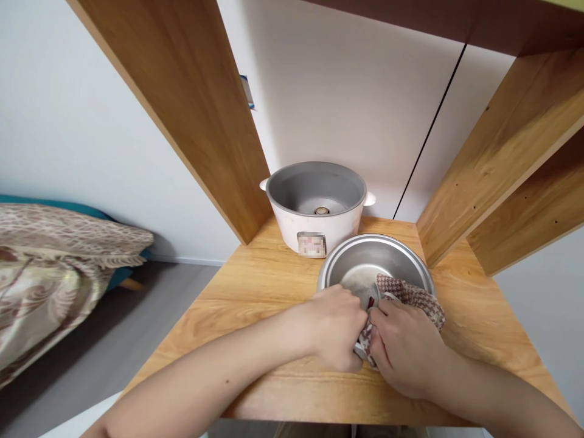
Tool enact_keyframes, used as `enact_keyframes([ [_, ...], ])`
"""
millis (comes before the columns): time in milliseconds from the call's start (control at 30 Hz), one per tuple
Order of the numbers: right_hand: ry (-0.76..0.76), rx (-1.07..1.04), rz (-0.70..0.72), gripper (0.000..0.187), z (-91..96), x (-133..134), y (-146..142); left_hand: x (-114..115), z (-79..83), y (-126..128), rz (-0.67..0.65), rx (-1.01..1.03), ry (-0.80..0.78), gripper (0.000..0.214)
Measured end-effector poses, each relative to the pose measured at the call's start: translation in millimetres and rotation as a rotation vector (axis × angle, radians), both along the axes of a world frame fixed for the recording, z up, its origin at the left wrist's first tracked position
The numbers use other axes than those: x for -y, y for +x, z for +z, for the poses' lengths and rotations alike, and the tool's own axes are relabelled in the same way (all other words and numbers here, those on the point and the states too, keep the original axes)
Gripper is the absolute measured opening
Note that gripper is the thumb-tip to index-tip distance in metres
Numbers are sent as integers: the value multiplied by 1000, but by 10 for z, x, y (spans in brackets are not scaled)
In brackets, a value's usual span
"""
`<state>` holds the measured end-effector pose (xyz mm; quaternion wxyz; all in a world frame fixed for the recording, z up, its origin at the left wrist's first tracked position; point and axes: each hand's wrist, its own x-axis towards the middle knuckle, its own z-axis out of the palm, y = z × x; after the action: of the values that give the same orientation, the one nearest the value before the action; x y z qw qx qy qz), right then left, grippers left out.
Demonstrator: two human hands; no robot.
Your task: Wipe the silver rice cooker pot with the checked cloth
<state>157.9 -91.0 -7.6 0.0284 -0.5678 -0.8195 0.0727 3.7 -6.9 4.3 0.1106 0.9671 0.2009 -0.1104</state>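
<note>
A silver metal pot [406, 255] rests on the wooden shelf, its near rim covered by my hands. My right hand [408, 344] is closed on a brown-and-white checked cloth [410, 293], which bunches over the pot's right side and hangs below my fingers. Pressed close against it, my left hand [335, 328] is curled into a fist at the pot's near left side. A bit of shiny metal shows between the two hands, but what my left fingers grip is hidden. Behind the pot stands a white rice cooker body [285, 222], open at the top with a grey inside.
Wooden uprights flank the shelf [219, 310] at the left [182, 121] and right [497, 140]. A white back panel [347, 91] rises behind the cooker. Off to the left, a patterned cloth [55, 255] covers blue furniture on the grey floor [150, 316].
</note>
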Motion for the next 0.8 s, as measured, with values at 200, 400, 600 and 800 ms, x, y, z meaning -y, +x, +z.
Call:
enact_keyframes([
  [200,-78,30,39,25,82,-43,98,-11,16,-9,-15,-35,23,31],
  [400,-93,30,49,26,86,-50,135,-5,10,-3,-18,-22,14,32],
  [600,-13,-3,-27,23,16,15,35,19,6,8,4,-6,8,31],
  [800,109,-34,-52,17,-98,43,-48,22,2,-4,3,18,17,27],
])
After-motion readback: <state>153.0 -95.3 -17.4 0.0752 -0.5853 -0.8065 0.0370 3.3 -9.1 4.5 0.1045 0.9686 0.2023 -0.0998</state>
